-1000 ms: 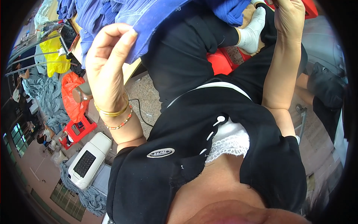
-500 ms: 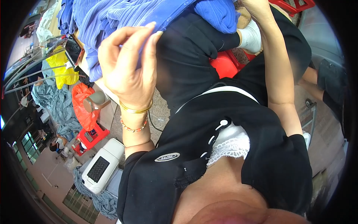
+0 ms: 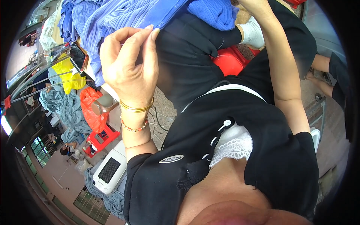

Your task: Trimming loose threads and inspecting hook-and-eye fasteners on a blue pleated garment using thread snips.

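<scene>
- While raised close to the camera, left hand (image 3: 129, 71) pinched shut, thumb and fingers (image 3: 150, 32) nipping the hem of a blue ribbed knit garment (image 3: 112, 22), apparently to keep that edge taut and lifted for close work.
- Draped across the upper frame, garment spread over the lap and the surface beyond, bulk resting there so only the edge needs holding.
- Stretched up along the right side, right hand (image 3: 258, 5) mostly cut off by the frame's top edge; grip impossible to tell, though placed against the same blue fabric, likely steadying its far side.
- Worn on the left wrist, thin gold bangles (image 3: 137, 108) and a beaded bracelet (image 3: 134, 128), clear of the cloth.
- Beneath the fabric, black trousers (image 3: 187, 63) serving as a prop for the work.
- Set aside to the left, an orange plastic bag (image 3: 90, 108), a red plastic stool (image 3: 101, 138) and a white boxy appliance (image 3: 110, 170) on the floor, well apart from the hands.
</scene>
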`<action>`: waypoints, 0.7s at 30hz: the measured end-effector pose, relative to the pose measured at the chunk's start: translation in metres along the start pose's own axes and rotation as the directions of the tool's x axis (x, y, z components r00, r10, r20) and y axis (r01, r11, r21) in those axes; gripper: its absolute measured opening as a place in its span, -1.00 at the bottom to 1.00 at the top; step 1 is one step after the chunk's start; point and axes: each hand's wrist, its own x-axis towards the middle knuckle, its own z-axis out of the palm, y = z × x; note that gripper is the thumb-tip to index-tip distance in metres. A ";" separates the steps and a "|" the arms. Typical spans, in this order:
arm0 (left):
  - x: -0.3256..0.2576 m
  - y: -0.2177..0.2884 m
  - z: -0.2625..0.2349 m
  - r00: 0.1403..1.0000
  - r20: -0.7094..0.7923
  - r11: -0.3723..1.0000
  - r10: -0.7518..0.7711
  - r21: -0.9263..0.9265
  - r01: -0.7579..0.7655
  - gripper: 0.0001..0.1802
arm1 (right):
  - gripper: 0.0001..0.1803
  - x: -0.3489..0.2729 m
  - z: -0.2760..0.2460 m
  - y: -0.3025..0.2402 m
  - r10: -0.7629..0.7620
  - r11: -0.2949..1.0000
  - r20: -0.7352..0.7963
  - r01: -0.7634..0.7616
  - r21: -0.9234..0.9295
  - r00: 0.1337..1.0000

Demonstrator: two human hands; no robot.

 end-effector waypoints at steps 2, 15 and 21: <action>0.000 0.003 0.001 0.999 0.011 0.998 -0.032 -0.051 0.033 -0.85 | -0.80 -0.011 0.007 0.001 -0.073 0.993 -0.020 0.075 0.094 0.997; -0.005 -0.003 0.002 0.989 -0.004 0.978 -0.146 -0.152 0.144 -0.88 | -0.62 -0.079 0.036 -0.077 -0.378 0.890 0.221 0.418 -0.180 0.899; -0.003 0.000 0.005 0.994 -0.073 0.993 -0.082 -0.092 0.075 -0.89 | -0.65 -0.056 0.053 -0.049 -0.887 0.439 0.053 0.874 -0.207 0.458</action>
